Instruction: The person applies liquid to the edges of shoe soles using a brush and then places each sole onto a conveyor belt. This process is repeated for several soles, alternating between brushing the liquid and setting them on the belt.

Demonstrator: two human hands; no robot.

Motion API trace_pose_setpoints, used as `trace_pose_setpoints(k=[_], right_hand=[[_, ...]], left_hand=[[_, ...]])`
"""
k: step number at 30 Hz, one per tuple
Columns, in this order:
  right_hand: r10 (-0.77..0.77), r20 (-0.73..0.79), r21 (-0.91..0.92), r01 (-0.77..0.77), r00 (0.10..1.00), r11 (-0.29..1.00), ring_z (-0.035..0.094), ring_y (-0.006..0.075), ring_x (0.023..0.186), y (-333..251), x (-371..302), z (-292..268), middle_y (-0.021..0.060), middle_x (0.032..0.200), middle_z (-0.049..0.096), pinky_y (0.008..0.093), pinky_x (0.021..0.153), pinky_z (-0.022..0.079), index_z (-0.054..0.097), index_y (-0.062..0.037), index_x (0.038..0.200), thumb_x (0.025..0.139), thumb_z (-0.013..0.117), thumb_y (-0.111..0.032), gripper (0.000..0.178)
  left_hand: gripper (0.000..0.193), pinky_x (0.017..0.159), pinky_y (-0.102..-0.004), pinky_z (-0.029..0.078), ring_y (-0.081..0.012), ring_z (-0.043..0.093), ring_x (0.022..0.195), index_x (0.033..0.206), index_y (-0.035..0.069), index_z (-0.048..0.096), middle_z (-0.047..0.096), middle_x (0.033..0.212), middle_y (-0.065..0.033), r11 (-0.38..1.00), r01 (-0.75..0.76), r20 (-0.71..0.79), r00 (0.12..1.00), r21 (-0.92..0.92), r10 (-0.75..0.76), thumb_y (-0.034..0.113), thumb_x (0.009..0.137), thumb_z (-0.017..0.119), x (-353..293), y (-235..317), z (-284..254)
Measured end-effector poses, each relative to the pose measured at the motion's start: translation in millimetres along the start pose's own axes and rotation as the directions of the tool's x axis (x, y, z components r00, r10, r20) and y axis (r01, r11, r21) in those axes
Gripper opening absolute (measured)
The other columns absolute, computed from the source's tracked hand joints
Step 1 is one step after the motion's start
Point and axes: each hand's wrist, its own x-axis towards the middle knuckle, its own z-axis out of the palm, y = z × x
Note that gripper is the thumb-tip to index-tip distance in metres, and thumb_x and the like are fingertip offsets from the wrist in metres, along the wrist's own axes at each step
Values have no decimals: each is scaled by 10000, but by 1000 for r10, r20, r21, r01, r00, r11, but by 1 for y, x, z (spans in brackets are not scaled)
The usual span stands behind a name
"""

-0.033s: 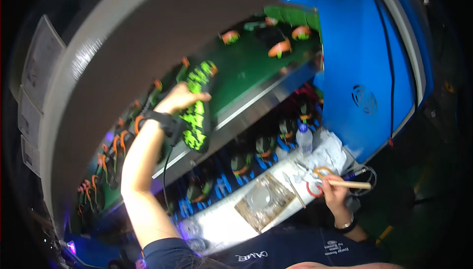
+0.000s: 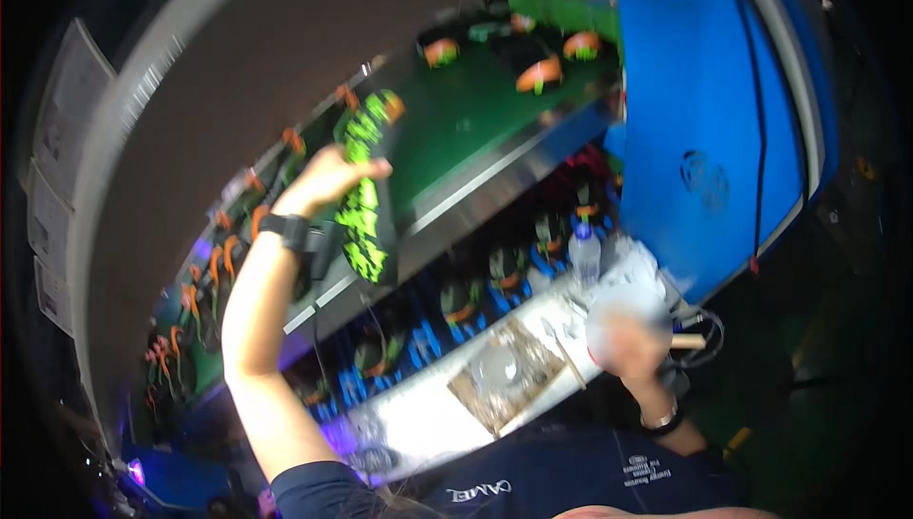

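Note:
My left hand (image 2: 328, 182) grips a shoe (image 2: 361, 224) by its middle, its bright green and black sole turned toward me. The shoe hangs at the edge of a green conveyor belt (image 2: 456, 163). A pale round blur covers most of my right hand (image 2: 630, 343), low on the right over the end of a white shelf. A light wooden handle (image 2: 689, 340) sticks out beside that hand, its other end hidden. Nearer the middle of the shelf a clear round dish (image 2: 496, 369) sits on a brown, stained board (image 2: 475, 395).
Shoes with orange heels (image 2: 539, 74) stand on the belt, with several more along its left side. Below the belt is a row of dark shoes (image 2: 463, 298) on blue supports. A clear bottle (image 2: 584, 251) stands by crumpled white paper. A blue machine panel (image 2: 666, 120) rises at right.
My left hand and the shoe have shifted slightly left and up in the picture. The pale blur now covers my right hand, which showed gripping the wooden handle before.

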Motion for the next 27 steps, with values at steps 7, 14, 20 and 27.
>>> trace_pose_setpoints(k=[7, 14, 20, 27], right_hand=[[309, 585, -117, -299, 750, 947, 430, 30, 536, 75, 13, 90, -8, 642, 516, 183, 463, 350, 560, 5, 805, 773, 594, -76, 93], [254, 790, -390, 137, 558, 911, 525, 219, 511, 132, -4, 137, 110, 590, 539, 302, 503, 412, 563, -2, 771, 756, 581, -174, 173], [321, 791, -481, 205, 521, 853, 552, 260, 556, 140, -10, 136, 133, 619, 558, 314, 527, 426, 565, 1, 771, 759, 573, -175, 176], [165, 778, -317, 152, 606, 936, 460, 143, 481, 97, 3, 140, 55, 621, 529, 260, 462, 373, 559, -15, 822, 759, 589, -116, 123]], left_hand=[[571, 577, -286, 502, -216, 595, 674, 1055, -52, 490, 588, 882, -181, 129, -8, -4, 999, -992, 38, 453, 810, 385, -158, -66, 92], [541, 464, -258, 492, -272, 599, 622, 1115, -63, 446, 564, 886, -243, -314, -63, 63, 925, -947, -375, 389, 825, 378, -283, -167, 241], [552, 478, -307, 517, -271, 607, 626, 1141, -30, 424, 540, 890, -309, -671, 2, 261, 922, -741, -286, 429, 854, 317, -309, -179, 284], [345, 662, -277, 494, -161, 582, 735, 1029, 34, 522, 593, 866, -85, -646, 12, 329, 868, -764, -373, 324, 885, 403, -272, -169, 276]])
